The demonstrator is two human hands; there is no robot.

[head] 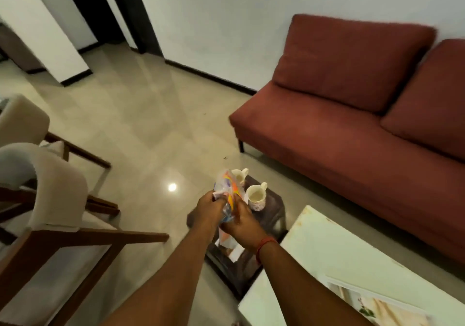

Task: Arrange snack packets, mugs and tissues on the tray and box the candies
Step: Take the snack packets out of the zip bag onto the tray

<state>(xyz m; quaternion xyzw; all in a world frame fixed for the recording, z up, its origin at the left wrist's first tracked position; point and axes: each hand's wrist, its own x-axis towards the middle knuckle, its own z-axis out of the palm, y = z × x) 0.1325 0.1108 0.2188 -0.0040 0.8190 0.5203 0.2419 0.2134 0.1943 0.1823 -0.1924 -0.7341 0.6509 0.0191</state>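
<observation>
From the head camera, both forearms reach forward and down over a dark brown rectangular tray [273, 215] that sits low by the near-left corner of a pale glossy table [327, 245]. The left hand [207, 208] and the right hand [241, 221] meet over the middle of the tray, and together they hold a crinkly clear-and-orange plastic snack packet [227, 187]: the left hand's fingers curl round its left edge, while the right hand pinches its lower right side, a red thread band [263, 247] showing at that wrist. The packet stands up out of the hands, its top tilted toward the far left. Just beyond it, at the far end of the tray, stands a cream ceramic mug [239, 176], partly hidden by the packet; a second cream patterned mug [255, 196] stands just right of the hands on the tray, handle to the far right. Under the hands something white and orange [226, 241] lies on the tray, too blurred to tell what it is. A rust-red fabric sofa [352, 94] fills the far right, and two beige wooden-armed chairs [50, 192] stand on the left on the shiny tiled floor [151, 124]
</observation>
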